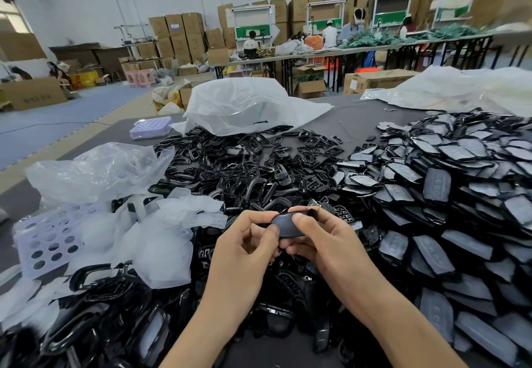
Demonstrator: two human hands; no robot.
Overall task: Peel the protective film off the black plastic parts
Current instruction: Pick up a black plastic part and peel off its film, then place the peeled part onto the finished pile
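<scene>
Both hands pinch one black part [288,225] above the table [357,120]: left hand [244,248] at its left end, right hand [319,235] over its top. Whether film covers it is unclear.

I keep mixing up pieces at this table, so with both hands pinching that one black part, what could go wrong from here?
The small oval black plastic part is pinched only by fingertips of the left hand and right hand; a slip would likely drop it among the glossy black plastic frames around it. The heap of film-covered parts on the right slopes close to the right forearm; a nudge could spill unpeeled pieces into the middle.
</scene>
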